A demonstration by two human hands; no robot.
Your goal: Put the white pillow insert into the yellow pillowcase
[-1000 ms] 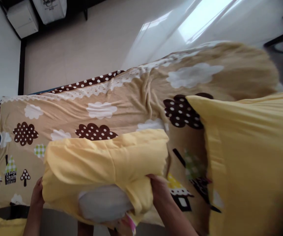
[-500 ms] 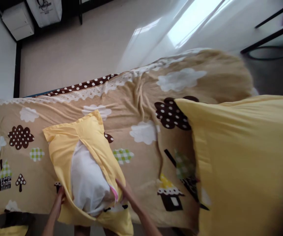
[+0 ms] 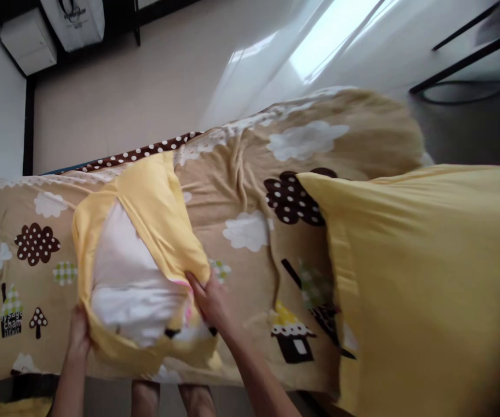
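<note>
A pillow in a yellow pillowcase lies on the tan patterned blanket, its open back flap showing the white pillow inside. My left hand grips the case's near left edge. My right hand holds the yellow flap at the opening's right side, fingers closed on the cloth.
A second, larger yellow pillow fills the right of the view, close to the camera. The blanket covers a bed beside a white wall on the left. Beige floor lies beyond, with a white box and a bag at the far end.
The pillow has been pushed further onto the bed, away from me, and lies flatter. Both hands followed it, and the opening now spreads wider.
</note>
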